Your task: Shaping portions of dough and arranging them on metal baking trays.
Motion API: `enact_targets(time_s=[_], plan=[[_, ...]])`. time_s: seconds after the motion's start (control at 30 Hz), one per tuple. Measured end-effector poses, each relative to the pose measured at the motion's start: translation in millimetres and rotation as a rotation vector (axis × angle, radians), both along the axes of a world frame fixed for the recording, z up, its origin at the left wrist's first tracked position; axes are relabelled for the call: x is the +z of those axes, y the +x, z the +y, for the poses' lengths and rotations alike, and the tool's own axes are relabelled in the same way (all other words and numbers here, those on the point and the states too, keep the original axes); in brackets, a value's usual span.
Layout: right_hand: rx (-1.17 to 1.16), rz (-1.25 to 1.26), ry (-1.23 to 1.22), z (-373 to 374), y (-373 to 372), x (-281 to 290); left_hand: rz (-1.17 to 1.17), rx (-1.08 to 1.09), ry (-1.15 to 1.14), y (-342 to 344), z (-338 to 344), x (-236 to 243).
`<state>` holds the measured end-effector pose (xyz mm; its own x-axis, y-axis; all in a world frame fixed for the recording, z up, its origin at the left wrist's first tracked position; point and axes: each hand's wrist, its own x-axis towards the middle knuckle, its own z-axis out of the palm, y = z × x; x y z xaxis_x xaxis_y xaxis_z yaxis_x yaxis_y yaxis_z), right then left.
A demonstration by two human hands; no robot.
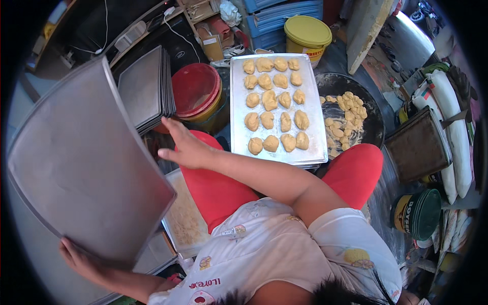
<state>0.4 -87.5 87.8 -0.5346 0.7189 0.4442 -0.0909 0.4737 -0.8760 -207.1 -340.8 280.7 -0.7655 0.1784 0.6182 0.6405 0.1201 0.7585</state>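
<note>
A large grey metal baking tray [86, 157] is tilted up at my left side. My left hand [84, 260] grips its lower edge, the fingers partly hidden behind it. My right arm crosses over my lap, and my right hand [187, 146] is open, thumb and fingers apart, empty, close to the tray's right edge and the stack of trays [142, 86]. In front of me a silver tray [239, 109] lies flat on other trays, bearing rows of yellowish dough pieces [269, 100].
Right of the dough tray sits a wide black basin [375, 119] with more dough pieces. A red basin [195, 89] and a yellow lidded bucket [308, 38] stand farther back. At the right are dark trays [419, 145] and a green bucket [426, 214]. A crumb-dusted tray [187, 223] lies by my left thigh.
</note>
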Motion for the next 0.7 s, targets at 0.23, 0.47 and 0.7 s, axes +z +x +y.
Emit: enact_targets(time_s=[0.23,0.47,0.7], plan=[[-0.114,0.298,-0.187,30,108,54,-0.332,-0.763,0.172,-48,154,15],[-0.677,0.113,-0.203,47,258,-2,-0.688,-0.955,0.067,116,303,-113],[-0.961,-0.363,-0.26,23,321,-84,-0.494,-0.988,-0.323,176,362,-292]])
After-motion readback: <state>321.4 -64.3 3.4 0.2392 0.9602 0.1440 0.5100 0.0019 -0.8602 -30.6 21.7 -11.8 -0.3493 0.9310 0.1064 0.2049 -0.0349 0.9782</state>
